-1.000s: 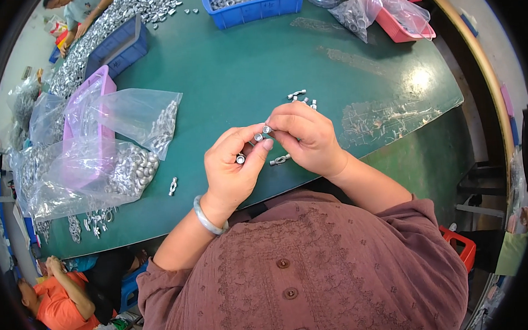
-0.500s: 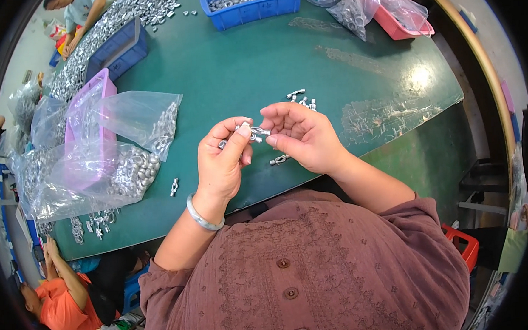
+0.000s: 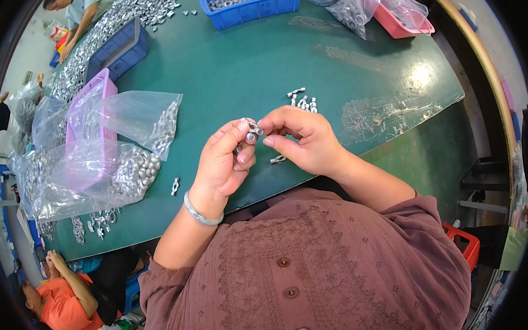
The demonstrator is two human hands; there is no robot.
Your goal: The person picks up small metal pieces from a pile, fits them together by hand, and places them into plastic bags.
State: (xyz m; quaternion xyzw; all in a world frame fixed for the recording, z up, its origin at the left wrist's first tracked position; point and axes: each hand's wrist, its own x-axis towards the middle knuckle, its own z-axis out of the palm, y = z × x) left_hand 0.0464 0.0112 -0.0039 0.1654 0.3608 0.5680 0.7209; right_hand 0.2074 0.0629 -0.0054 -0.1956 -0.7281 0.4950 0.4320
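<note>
Small silvery metal clasps [image 3: 252,133] are bunched in my left hand [image 3: 221,161], its thumb and fingers closed round them above the table's near edge. My right hand [image 3: 312,141] comes in from the right, its thumb and index finger pinched at the end of one of these clasps. The fingers partly hide the pieces, so their exact fit cannot be made out. Beyond my right hand lies a small group of similar clasps [image 3: 303,102] on the green table [image 3: 229,65]. One more clasp [image 3: 277,159] rests under my right hand, and a single clasp [image 3: 175,186] lies off to the left.
Clear plastic bags of metal parts [image 3: 134,170] lean around a pink basket [image 3: 106,95] at left. Blue bins [image 3: 256,13] and a heap of parts [image 3: 142,7] stand farther back. A red basket [image 3: 395,23] is far right. Two people sit at left.
My left hand has turned, tipping the clasps so a round end faces up. My right fingers have drawn closer together at the clasp. The loose clasps on the table lie as before.
</note>
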